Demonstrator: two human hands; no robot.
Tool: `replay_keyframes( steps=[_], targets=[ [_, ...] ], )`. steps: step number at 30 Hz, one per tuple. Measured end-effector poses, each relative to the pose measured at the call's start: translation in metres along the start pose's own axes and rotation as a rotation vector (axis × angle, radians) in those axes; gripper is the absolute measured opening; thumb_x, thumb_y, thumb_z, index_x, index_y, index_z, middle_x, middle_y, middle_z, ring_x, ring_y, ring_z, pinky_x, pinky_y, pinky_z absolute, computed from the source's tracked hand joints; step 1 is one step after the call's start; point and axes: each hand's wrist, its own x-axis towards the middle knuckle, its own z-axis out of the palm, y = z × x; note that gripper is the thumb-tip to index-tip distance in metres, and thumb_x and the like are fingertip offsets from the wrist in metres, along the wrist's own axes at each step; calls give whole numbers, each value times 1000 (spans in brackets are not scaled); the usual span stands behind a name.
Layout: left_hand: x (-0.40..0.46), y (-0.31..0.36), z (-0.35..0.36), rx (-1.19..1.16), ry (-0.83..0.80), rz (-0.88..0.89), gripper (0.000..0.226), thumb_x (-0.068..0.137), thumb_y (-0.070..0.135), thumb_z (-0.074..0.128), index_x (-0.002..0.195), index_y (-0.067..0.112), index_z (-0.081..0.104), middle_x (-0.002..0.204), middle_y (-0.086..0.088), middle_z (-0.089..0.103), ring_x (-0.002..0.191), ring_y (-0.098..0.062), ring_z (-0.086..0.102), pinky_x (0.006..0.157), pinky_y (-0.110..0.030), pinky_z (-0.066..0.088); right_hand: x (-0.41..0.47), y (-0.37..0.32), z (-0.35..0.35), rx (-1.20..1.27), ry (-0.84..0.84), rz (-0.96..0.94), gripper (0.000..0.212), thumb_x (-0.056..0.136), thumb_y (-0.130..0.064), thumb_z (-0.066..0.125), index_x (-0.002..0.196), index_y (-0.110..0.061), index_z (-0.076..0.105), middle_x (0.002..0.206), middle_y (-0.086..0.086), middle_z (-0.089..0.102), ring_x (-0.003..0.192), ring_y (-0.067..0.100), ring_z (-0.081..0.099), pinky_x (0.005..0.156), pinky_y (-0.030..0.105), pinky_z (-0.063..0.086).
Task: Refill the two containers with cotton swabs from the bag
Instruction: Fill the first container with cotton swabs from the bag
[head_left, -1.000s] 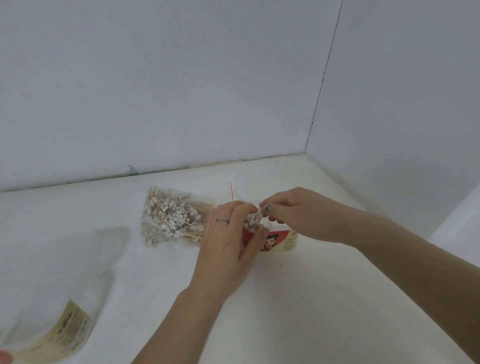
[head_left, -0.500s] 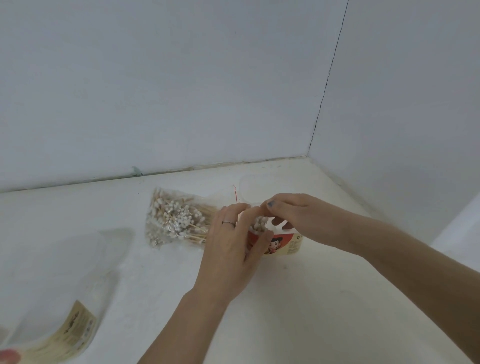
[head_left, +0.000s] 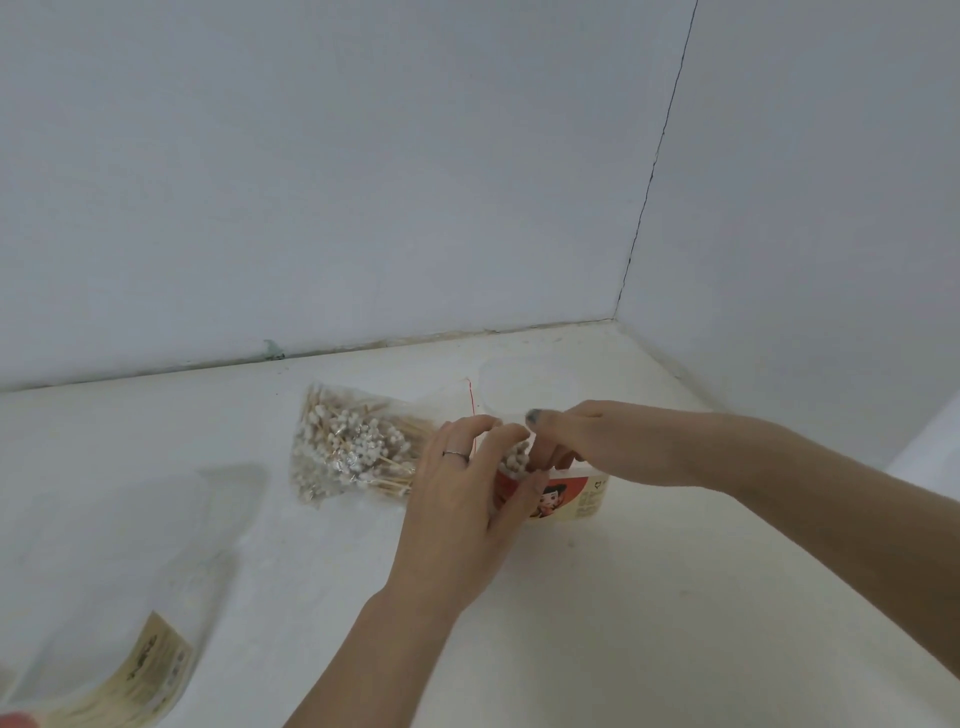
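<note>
A small round container (head_left: 576, 496) with a red and cream picture label stands on the white surface. My left hand (head_left: 467, 499) grips its left side, thumb across the front and fingers over the rim. Cotton swabs (head_left: 515, 461) stick up inside it. My right hand (head_left: 608, 447) reaches in from the right, its fingertips curled down onto those swabs. A clear bag of cotton swabs (head_left: 353, 447) lies just left of the container, behind my left hand.
A clear round lid or tub (head_left: 530, 387) sits behind the container near the corner. A clear plastic package with a cream label (head_left: 140, 670) lies at the lower left. White walls close the back and right sides.
My right hand's fingers have gone from pinching swabs above the container to reaching down into it. My left hand stays on the container.
</note>
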Motion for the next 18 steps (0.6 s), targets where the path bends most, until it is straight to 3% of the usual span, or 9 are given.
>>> replay_keyframes(
  steps=[4, 12, 15, 18],
  targets=[
    [-1, -1, 2, 8, 13, 4, 30, 97, 45, 54, 121, 27, 61, 128, 3, 53, 119, -21, 50, 98, -37, 43, -1, 2, -3, 24, 23, -22, 59, 104, -52, 26, 93, -28, 78, 104, -14, 75, 109, 10, 64, 110, 40, 40],
    [-1, -3, 3, 6, 24, 18, 30, 96, 45, 57, 115, 23, 63, 126, 2, 54, 118, -23, 51, 98, -38, 42, -2, -3, -5, -20, 44, -44, 54, 104, -50, 30, 92, -28, 78, 99, -12, 73, 101, 9, 64, 104, 35, 44],
    [-1, -2, 3, 0, 27, 10, 36, 97, 52, 52, 116, 23, 63, 125, 3, 54, 117, -21, 51, 98, -36, 42, -1, -6, -4, 36, 85, -75, 54, 105, -45, 32, 94, -19, 78, 94, -5, 75, 95, 12, 68, 98, 33, 48],
    [-1, -2, 2, -2, 29, 3, 34, 96, 51, 55, 119, 26, 60, 126, 5, 53, 118, -19, 50, 100, -32, 41, -2, -3, -1, -76, 73, -55, 52, 103, -54, 30, 96, -26, 73, 102, -6, 73, 100, 14, 65, 99, 37, 47]
  ],
)
